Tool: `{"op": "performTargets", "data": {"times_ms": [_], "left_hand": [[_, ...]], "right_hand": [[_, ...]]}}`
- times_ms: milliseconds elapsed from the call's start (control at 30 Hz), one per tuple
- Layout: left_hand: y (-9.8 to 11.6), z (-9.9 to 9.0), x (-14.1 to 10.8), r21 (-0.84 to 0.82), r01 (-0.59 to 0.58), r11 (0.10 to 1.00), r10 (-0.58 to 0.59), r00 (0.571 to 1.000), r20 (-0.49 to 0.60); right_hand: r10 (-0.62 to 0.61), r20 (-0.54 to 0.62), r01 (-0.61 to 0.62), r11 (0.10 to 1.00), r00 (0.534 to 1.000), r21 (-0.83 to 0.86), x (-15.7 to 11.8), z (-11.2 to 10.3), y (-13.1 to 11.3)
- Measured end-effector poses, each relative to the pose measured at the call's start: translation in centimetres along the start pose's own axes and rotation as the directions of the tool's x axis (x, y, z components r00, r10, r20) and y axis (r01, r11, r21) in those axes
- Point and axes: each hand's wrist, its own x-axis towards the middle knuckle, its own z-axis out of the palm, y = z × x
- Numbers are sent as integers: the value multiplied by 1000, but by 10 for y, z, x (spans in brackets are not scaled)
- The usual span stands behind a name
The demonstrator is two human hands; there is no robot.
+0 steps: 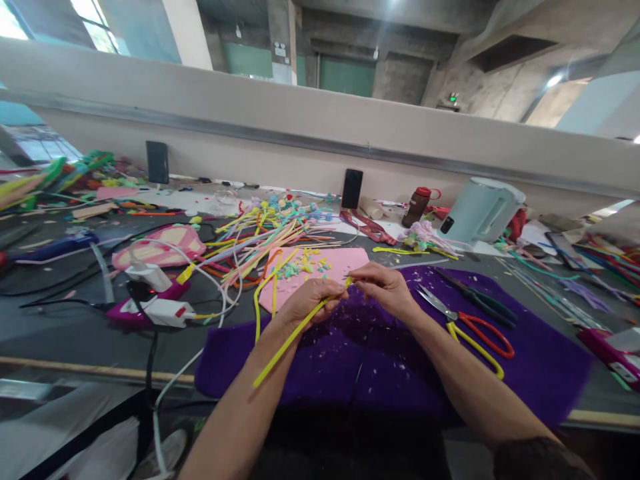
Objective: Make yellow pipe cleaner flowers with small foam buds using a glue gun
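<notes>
A fuzzy yellow pipe cleaner is gripped in my left hand, its long tail slanting down across my left forearm. My right hand pinches at the other end, just beyond the left fingertips. A small dark tip shows between the two hands; its kind is too small to tell. Beneath both hands lies a purple cloth strewn with pale flecks. Just behind it, a pink sheet carries small yellow and green pieces. Two more yellow pipe cleaners lie by that sheet's left side.
On the cloth's right are scissors with red and yellow handles, beside dark pliers. Power strips and cables occupy the left. Behind lie a pile of pipe cleaners, a phone, a bottle and a kettle.
</notes>
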Motion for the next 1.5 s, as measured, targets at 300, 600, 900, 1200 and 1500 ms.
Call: {"op": "performTargets", "data": {"times_ms": [300, 600, 900, 1200, 1500], "left_hand": [[-2, 0, 0, 19, -21, 1000, 21, 1000, 5], [-3, -1, 1, 33, -32, 999, 32, 999, 10], [0, 1, 0, -3, -29, 1000, 29, 1000, 7], [0, 2, -2, 27, -28, 999, 26, 998, 63], [0, 4, -3, 53, -19, 998, 17, 999, 31]], "right_hand": [[-14, 13, 14, 999, 1000, -30, 0, 0, 0], [-21, 28, 23, 998, 999, -66, -1, -2, -2], [91, -56, -81, 983, 994, 163, 0, -5, -6], [112, 181, -133, 985, 977, 109, 0, -4, -12], [134, 237, -161, 982, 962, 96, -2, -1, -11]]}}
